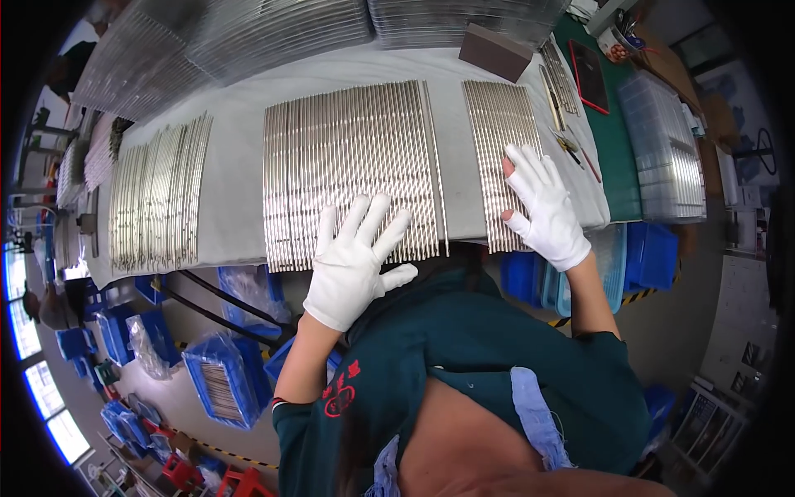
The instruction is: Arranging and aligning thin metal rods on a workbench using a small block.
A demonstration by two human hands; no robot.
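Note:
Three flat rows of thin shiny metal rods lie side by side on a cloth-covered table (pixel 236 149). My left hand (pixel 344 273), in a white glove, rests spread over the near end of the wide middle row of rods (pixel 348 149). On the narrower right row of rods (pixel 499 116), my gloved right hand (pixel 546 211) lies with its fingers stretched out; its thumb and one fingertip poke bare from the glove. Neither hand grips anything. Beyond my left hand sits the left row of rods (pixel 161 195), with uneven far ends.
Stacked clear trays (pixel 281 37) line the far edge. A brown block (pixel 495 53), small hand tools (pixel 566 147) and a red-edged tablet-like device (pixel 589 76) lie at the right. Clear plastic boxes (pixel 662 153) stand beyond them. Blue bins (pixel 217 377) sit below the table.

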